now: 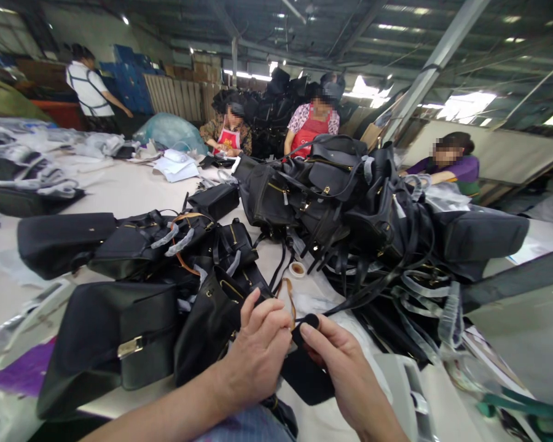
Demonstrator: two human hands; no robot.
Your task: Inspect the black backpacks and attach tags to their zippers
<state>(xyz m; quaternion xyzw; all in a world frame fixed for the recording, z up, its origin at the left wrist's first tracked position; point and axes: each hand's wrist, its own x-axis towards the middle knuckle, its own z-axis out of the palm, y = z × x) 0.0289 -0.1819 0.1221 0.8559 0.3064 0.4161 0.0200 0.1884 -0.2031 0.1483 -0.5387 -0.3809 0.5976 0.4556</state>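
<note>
My right hand (pixel 345 362) pinches a black leather flap (pixel 308 376) with a rounded end between thumb and fingers. Close beside it, my left hand (pixel 262 344) is closed, its fingertips at the flap's upper left edge; what they grip is hidden. A thin tan strip (pixel 289 296) rises just behind my fingertips. To the left of my hands, a black bag (pixel 209 325) stands with its zipped top showing. Further left lies a larger black bag (pixel 110 344) with a gold clasp (pixel 130 348). Beyond my hands, a small round dish (pixel 297 269) with brown contents sits on the table.
A high heap of black bags (pixel 322 184) with dangling straps fills the table's far right. More black bags (pixel 133 245) lie to the left. Plastic-wrapped straps (pixel 435 301) hang at right. Several people, including one in a red apron (pixel 308 132), are around the table (pixel 133 190).
</note>
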